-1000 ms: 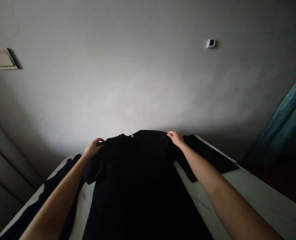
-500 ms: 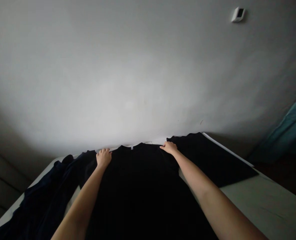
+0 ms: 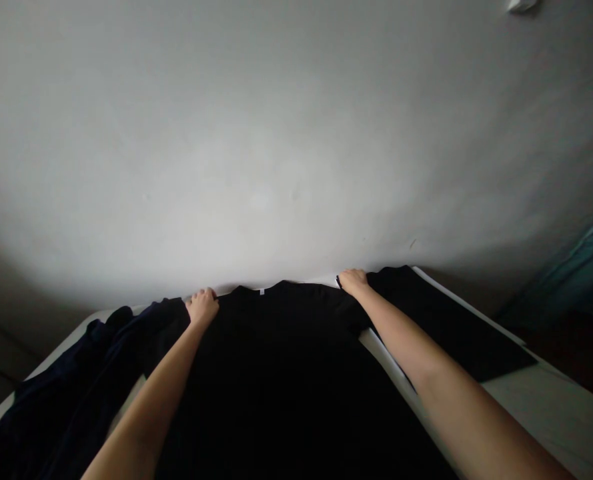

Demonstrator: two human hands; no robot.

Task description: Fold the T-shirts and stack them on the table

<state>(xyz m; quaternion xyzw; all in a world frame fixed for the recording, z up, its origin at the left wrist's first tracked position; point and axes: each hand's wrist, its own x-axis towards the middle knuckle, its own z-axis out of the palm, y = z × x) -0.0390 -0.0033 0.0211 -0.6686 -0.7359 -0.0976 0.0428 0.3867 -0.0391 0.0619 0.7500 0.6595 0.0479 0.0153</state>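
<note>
A black shirt [image 3: 276,373] lies spread out with its neckline, marked by a small white tag [image 3: 261,292], toward the wall. My left hand [image 3: 203,307] is closed on the shirt's left shoulder, fingers bent over its far edge. At the right, my right hand [image 3: 353,281] is closed at the far edge of a black folded-looking cloth [image 3: 446,327], beside the shirt's right sleeve. What its fingers pinch is hidden.
Dark blue crumpled clothing [image 3: 76,393] lies on the left of the pale table [image 3: 556,407]. A grey-white wall [image 3: 276,147] rises behind. Teal fabric [image 3: 581,260] hangs at the far right, and a white fixture [image 3: 522,6] is on the wall.
My right hand has moved right from the shirt's shoulder toward the black cloth, and the right sleeve lies further out. My left hand has shifted slightly left. The view has tilted and shifted a little.
</note>
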